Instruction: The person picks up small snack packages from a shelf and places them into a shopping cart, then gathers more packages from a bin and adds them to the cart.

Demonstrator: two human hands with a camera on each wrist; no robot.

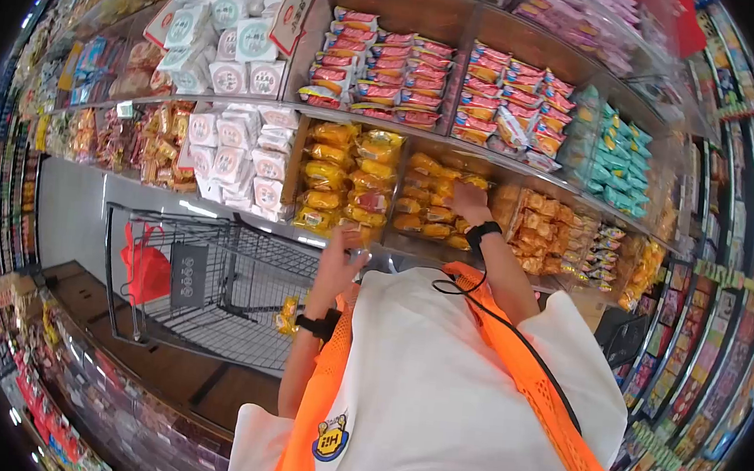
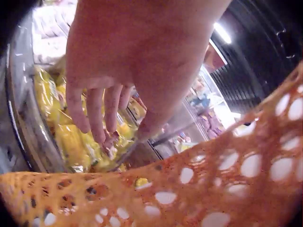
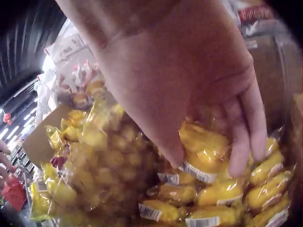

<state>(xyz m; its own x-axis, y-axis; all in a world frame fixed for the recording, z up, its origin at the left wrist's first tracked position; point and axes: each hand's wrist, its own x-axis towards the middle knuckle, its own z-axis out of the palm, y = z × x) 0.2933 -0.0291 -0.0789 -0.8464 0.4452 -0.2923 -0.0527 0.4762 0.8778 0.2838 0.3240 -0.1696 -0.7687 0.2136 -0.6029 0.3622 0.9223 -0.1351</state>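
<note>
My right hand reaches into a compartment of yellow-wrapped snack packets. In the right wrist view its thumb and fingers grip one yellow packet, above rows of similar packets with white barcode labels. My left hand hovers at the front edge of the neighbouring bin, its fingers loosely bent and pointing down. In the left wrist view yellow packets lie beneath those fingertips, and nothing shows in the palm.
A grey wire shopping cart stands at the left, with a red bag and a yellow packet in it. Pink-and-red packets fill the upper bins. Teal packets and orange-brown packets lie to the right.
</note>
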